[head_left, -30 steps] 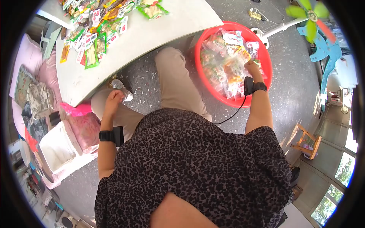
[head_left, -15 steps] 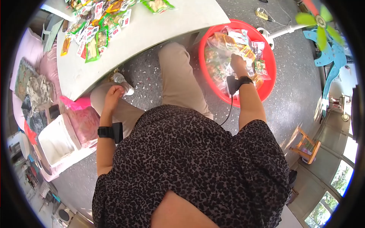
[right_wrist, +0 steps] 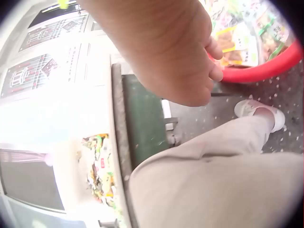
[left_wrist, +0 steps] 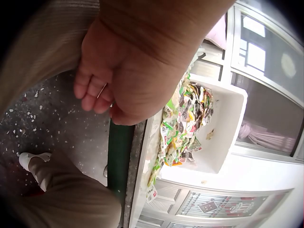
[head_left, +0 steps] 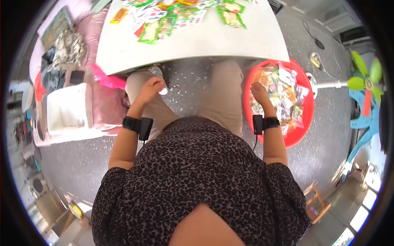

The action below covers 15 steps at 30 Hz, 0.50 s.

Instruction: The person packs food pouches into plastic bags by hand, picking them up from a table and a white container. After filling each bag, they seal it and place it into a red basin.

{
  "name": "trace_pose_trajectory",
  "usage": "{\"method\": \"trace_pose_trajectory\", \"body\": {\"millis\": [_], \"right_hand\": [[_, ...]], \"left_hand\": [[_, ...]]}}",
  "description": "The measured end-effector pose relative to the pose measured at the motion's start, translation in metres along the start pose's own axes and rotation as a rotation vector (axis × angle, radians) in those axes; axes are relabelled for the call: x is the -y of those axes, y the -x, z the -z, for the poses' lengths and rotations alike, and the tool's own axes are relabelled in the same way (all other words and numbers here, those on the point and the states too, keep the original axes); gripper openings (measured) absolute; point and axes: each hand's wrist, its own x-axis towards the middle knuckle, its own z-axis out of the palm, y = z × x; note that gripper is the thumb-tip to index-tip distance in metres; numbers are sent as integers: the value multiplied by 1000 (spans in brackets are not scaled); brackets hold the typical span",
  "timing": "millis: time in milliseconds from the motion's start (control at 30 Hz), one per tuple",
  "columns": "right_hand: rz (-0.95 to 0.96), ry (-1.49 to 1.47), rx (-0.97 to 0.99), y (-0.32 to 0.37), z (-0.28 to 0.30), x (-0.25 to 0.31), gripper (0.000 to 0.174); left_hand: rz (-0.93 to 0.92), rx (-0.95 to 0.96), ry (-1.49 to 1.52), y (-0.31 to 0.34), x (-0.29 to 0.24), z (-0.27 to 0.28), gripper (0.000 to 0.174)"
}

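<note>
Over the left side of a red basin (head_left: 310,119) is the right hand (head_left: 261,96), its fingers loosely bent and nothing seen in them. Many small packets (head_left: 285,92) fill the basin. In the right wrist view, the right hand (right_wrist: 175,61) is close to the basin's rim (right_wrist: 266,71); contact cannot be told. The left hand (head_left: 150,90) hangs above the left leg, loosely curled. Its visible fingers hold nothing in the left wrist view, where the hand (left_wrist: 128,71) is beside the table edge. Colourful packets (head_left: 150,32) lie on the white table (head_left: 205,45).
A white foam box (left_wrist: 228,114) stands behind the packets in the left wrist view. At the left are a white container (head_left: 67,108) and pink cushions (head_left: 107,104). A green-bladed fan (head_left: 368,84) stands right of the basin.
The right hand has come from over the basin's middle to its left side. The left hand remains empty over the leg. The head view has shifted, bringing more table into the centre.
</note>
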Motion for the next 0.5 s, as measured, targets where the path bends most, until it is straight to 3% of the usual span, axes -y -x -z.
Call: {"method": "trace_pose_trajectory", "body": {"millis": [100,167,200,367,433,500], "right_hand": [[125,-255,-109,-16,10,62,23],[150,-311,-129,-24,5,125,23],[239,-273,-187,-26,-4,136,22],[630,76,-293,-42,-30,159,16],[674,126,-335,-45,-36,158,15],[668,147,-343,-46,-38,161,14]], "left_hand": [[-20,-27,-72,9,-6,14,12],[-209,-207,-227,35,-35,30,13],[-211,-233,-278,39,-37,43,13],[-102,-587,-66,82,-66,95,20],[-258,-807,-319,91,-59,130,15],[-193,-1004,-533,112,-74,159,20]]}}
